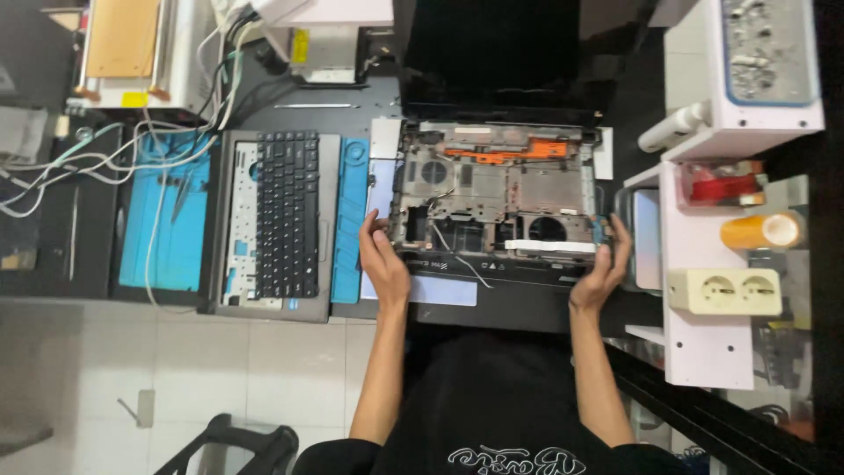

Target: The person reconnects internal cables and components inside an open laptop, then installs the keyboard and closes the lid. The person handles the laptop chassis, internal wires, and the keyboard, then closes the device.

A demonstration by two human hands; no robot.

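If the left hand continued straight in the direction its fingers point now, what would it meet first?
The left hand grips the left edge of the opened laptop base, fingers pointing away from the person. Straight on, it would probably meet the white panel at the base's far left corner, though depth is unclear.

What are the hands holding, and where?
Both grip the opened laptop base: left hand on its left edge, right hand on its right front corner.

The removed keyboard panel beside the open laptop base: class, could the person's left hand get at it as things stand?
Probably yes: the left hand grips the laptop base, with only a blue mat strip before the keyboard panel.
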